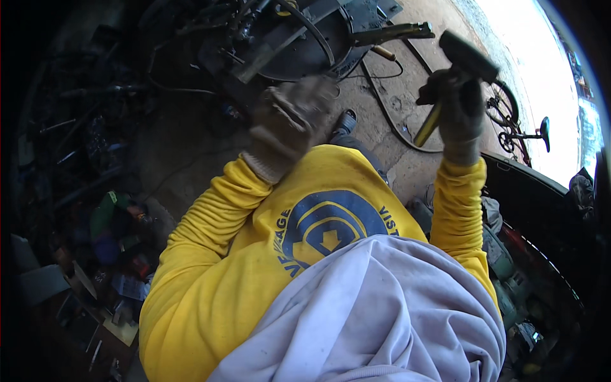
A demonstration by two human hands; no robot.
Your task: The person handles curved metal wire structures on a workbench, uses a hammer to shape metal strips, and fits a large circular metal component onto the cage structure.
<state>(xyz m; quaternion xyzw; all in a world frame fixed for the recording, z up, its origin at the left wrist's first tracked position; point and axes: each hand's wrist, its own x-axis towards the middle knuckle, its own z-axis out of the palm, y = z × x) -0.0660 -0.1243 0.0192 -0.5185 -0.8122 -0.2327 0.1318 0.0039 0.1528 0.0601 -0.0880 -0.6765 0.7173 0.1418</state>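
My right hand [463, 111], in a work glove, is wrapped round a hammer [470, 57] and holds it raised on the right. The hammer's dark, heavy head sits above the fist, and its yellow handle [427, 126] slants out below. My left hand [296, 111], gloved in worn, dirty fabric, hovers in front of my body near the close edge of a dark round metal worktop [299, 54]. Motion smears its fingers, so their pose is unclear. Metal bars lie across the worktop, and a long flat piece [394, 34] juts from its right side.
A wooden-handled tool [384, 53] with a cable hangs beside the worktop. A dark hose [388, 114] curves over the concrete floor. Metal scrap [95, 137] and mixed clutter [121, 280] fill the left. A bicycle [515, 130] stands at the bright right edge.
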